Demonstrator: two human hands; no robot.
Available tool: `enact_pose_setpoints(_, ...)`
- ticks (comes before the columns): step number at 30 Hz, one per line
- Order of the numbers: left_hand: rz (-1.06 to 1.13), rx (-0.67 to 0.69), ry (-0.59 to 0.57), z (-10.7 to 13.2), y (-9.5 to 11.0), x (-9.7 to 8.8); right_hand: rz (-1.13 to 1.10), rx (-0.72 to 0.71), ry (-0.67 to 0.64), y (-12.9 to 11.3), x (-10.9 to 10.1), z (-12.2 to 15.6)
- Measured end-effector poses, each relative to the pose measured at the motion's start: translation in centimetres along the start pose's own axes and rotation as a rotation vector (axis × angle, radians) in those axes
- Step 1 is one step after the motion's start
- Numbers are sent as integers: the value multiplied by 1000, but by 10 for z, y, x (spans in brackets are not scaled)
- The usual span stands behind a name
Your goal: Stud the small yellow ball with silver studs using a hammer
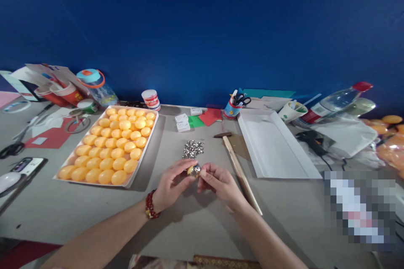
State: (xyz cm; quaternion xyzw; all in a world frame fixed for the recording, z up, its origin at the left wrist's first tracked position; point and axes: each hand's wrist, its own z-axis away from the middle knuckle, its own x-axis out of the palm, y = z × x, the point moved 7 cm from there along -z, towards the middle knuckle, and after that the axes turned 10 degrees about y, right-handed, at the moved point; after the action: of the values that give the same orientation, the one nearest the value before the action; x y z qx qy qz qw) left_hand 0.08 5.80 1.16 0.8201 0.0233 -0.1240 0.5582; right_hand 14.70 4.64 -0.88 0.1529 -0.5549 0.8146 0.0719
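Between the thumb and fingers of my left hand is a small orange ball, partly covered with shiny silver pieces. My right hand is closed in a pinch against the ball's right side; whatever lies between its fingertips is too small to make out. Just beyond both hands lies a loose pile of small silver pieces that look like thumbtacks. Rows of similar orange balls fill a shallow white tray on the left. A hammer with a wooden handle rests beside my right hand.
On the right sits a second white tray. Small white boxes and red paper lie behind the pile. A pen cup, a white tub, a water bottle and a plastic bottle line the blue wall.
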Motion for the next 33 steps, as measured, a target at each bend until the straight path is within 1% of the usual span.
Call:
enact_pose_setpoints(12,-12,32,-3,-1,4,0,23,-24,4,-3,1,1)
enact_pose_setpoints(15,-13,57,-12,0,6,-1,34,-46,7,-5,1,2)
enact_pose_setpoints(20,-11,56,-16,0,5,-1,50,-70,17,-6,2,3)
enact_pose_setpoints(24,12,59,-10,0,4,-1,64,-88,23,-7,2,4)
enact_pose_setpoints(28,84,47,-15,0,4,0,64,-97,10,-10,1,5)
enact_pose_setpoints(33,95,58,-55,-2,6,1,36,-85,-19,-11,2,6)
